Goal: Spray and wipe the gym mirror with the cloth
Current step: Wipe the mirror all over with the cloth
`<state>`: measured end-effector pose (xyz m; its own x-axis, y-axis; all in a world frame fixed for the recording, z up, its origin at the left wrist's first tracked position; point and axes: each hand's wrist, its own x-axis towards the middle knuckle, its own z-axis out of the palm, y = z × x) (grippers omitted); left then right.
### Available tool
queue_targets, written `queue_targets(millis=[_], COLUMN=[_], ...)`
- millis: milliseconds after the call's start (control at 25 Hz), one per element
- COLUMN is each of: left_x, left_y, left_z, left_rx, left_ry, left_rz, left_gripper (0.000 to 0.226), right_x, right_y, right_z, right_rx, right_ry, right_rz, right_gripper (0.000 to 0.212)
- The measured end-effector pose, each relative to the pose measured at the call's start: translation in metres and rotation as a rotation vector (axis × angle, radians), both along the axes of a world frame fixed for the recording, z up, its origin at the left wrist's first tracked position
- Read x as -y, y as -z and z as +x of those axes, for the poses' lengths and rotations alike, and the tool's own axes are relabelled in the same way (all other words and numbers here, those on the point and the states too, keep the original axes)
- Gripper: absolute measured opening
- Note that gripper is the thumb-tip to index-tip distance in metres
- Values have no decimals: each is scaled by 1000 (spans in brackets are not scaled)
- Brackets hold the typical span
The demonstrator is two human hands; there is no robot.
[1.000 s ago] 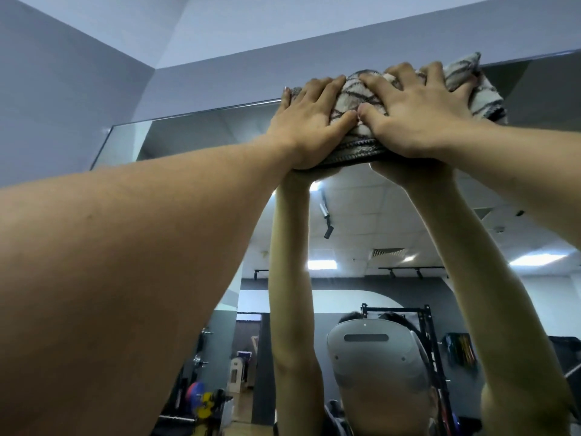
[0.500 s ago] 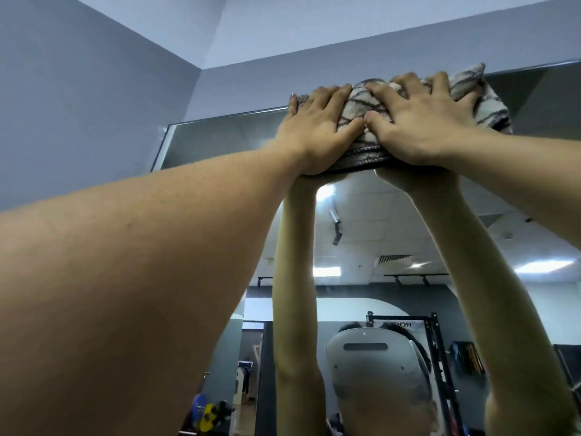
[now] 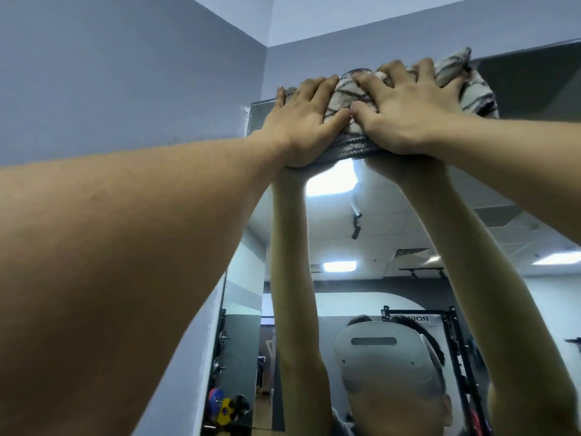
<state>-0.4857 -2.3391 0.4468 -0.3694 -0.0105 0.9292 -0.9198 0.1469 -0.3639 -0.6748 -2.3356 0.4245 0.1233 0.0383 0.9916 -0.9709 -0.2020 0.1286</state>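
While both arms are reaching up overhead, we are seeing things in this order, left to right. A matte blue-grey painted wall (image 3: 125, 73) is filling the left side, meeting a second wall at a vertical corner. The bare left forearm is running diagonally up from the lower left. The left hand (image 3: 303, 121) is lying palm-down on the cloth (image 3: 349, 99), fingers straight and close together, thumb angling in toward the other thumb. The cloth is a bunched, fluffy pile fabric, off-white with thin dark zigzag lines and a ribbed grey hem along its lower edge. It is pressing flat against the mirror (image 3: 393, 231) at the glass's top-left corner, just below the top edge. The right hand (image 3: 408, 108) is sitting just beside the left, thumbs almost touching, fingers spread a little and pressing flat into the pile; neither hand is curling round the fabric. The mirror is a smooth frameless pane, and it is reflecting both forearms, a rounded white headset, square ceiling light panels, a black steel rack and coloured weight plates low on the left.
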Motion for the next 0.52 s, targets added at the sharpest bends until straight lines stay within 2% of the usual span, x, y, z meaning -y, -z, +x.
queue_targets(millis=[240, 520], left_x=[-10, -18], left_y=[8, 25], left_z=[71, 80], left_rx=[-28, -14], left_ry=[-100, -201], left_rz=[36, 88], left_gripper=[84, 85], right_x=[0, -8], right_y=[0, 15], right_z=[73, 79], right_rx=[-55, -63], right_ry=[15, -29], right_rz=[0, 97], right_gripper=[60, 64])
